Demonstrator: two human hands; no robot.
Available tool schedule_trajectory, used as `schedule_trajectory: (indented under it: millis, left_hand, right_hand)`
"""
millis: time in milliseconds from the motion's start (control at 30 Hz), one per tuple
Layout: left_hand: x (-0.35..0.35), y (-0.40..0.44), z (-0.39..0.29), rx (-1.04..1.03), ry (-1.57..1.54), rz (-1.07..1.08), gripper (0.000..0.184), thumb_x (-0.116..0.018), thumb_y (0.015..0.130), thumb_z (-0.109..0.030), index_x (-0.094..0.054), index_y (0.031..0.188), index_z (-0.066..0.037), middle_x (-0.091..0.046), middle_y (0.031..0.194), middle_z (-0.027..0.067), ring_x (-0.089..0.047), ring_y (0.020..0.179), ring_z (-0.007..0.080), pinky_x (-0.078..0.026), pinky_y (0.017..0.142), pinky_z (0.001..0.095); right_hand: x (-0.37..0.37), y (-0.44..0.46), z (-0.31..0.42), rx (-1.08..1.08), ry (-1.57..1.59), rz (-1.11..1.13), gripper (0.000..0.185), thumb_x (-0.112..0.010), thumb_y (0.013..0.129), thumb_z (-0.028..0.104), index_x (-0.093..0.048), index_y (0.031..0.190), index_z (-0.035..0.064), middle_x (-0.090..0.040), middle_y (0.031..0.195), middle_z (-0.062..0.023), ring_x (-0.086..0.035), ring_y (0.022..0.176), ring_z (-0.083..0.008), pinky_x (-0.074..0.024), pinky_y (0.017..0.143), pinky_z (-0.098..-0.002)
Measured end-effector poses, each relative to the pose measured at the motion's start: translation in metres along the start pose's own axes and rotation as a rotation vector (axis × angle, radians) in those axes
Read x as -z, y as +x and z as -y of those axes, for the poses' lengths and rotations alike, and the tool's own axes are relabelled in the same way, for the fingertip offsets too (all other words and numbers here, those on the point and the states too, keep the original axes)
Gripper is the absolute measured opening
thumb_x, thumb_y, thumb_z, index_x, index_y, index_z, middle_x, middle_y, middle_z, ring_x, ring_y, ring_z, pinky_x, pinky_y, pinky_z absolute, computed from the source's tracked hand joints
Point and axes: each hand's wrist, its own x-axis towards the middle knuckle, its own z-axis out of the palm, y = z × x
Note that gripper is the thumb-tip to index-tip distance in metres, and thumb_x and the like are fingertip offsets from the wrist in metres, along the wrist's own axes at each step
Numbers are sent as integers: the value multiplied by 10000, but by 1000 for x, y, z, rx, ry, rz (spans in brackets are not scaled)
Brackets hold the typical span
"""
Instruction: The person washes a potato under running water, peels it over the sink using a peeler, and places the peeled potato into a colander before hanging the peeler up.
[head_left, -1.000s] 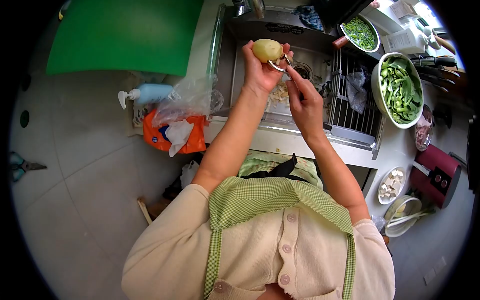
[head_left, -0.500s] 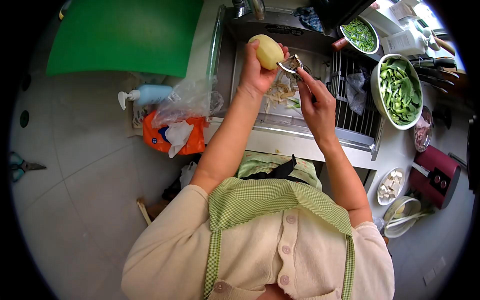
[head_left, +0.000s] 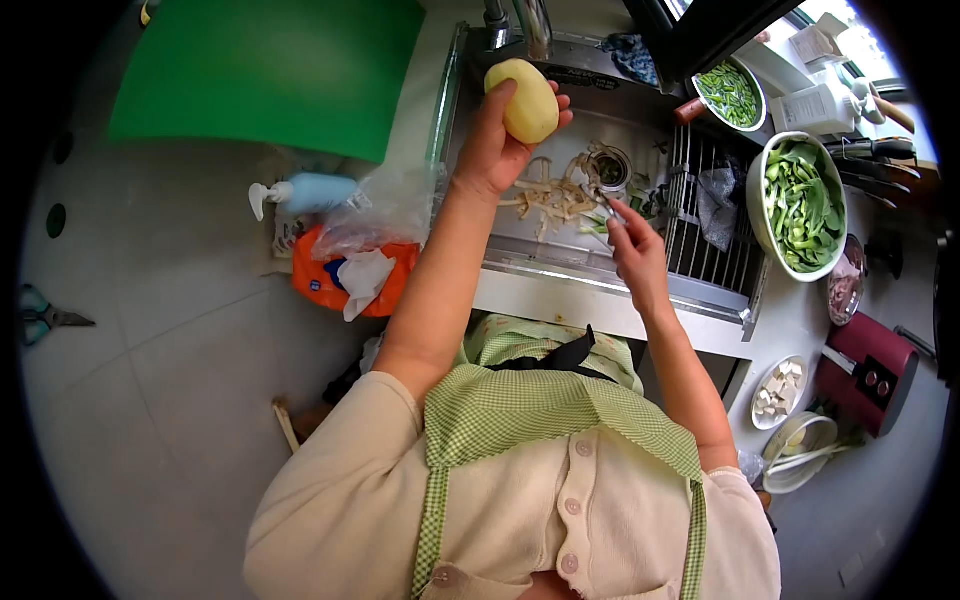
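A pale, peeled potato [head_left: 527,102] is gripped in my left hand [head_left: 492,148], raised over the left part of the sink near the faucet. My right hand [head_left: 640,252] is closed on a metal peeler [head_left: 606,206], lower and to the right, apart from the potato. Only part of the peeler shows; its handle is hidden in my fingers. Beneath lie strips of potato peel [head_left: 560,198] on the floor of the sink [head_left: 510,225], around the drain [head_left: 609,168].
A metal rack [head_left: 688,232] spans the sink's right side. Beyond it stand a bowl of leafy greens [head_left: 802,205], a pot of cut green beans [head_left: 728,95] and a plate of white cubes [head_left: 779,393]. To the left are a soap bottle [head_left: 315,193] and an orange tissue pack [head_left: 318,277].
My right hand with the peeler has dropped down and away from the potato. My left hand has shifted slightly up and left with the potato, and the view has tilted a little.
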Motion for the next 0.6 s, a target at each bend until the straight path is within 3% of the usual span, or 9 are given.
schedule_trajectory:
  millis: [67,100,167,367,500,600]
  left_hand:
    - [5,-7,5,49,15,63,477,-636,866,-336,-494,1215,-44,-583,1149,142,-581,1077,310,-523,917,432]
    - [4,-13,8,82,37,80,466,-645,861,-321,-500,1215,-55,-584,1134,128,-596,1032,279,-531,889,430]
    - [10,-17,18,130,36,81,488,-699,829,-289,-508,1226,-79,-569,1144,96,-596,1019,224,-544,848,406]
    - [17,-22,24,170,208,174,603,-800,752,-182,-461,1240,-85,-550,1170,72,-564,1051,190,-533,844,383]
    - [24,-19,30,168,324,180,636,-822,734,-199,-425,1215,-75,-549,1163,71,-566,1040,188,-499,895,368]
    - [11,-22,37,78,180,100,619,-831,724,-230,-434,1172,-68,-561,1126,70,-571,1028,185,-468,932,344]
  right_hand:
    - [2,3,31,-195,371,-42,410,-592,930,198,-515,1310,64,-540,771,35,-399,509,-19,-294,422,-189]
    - [1,10,33,-143,408,-50,448,-603,926,229,-483,1325,64,-524,794,37,-334,480,2,-224,391,-169]
    - [2,14,53,-121,459,-43,456,-611,921,244,-488,1320,61,-529,795,33,-338,479,-1,-228,394,-169]
    - [-1,28,72,-106,517,-7,602,-689,862,338,-468,1324,23,-597,942,-2,-355,517,-14,-255,432,-172]
    - [-10,30,73,-131,535,-17,669,-740,822,309,-445,1345,13,-572,840,26,-403,547,-24,-273,440,-180]
    - [-15,33,65,-68,502,17,655,-753,815,247,-445,1350,28,-555,818,41,-399,545,-21,-270,439,-179]
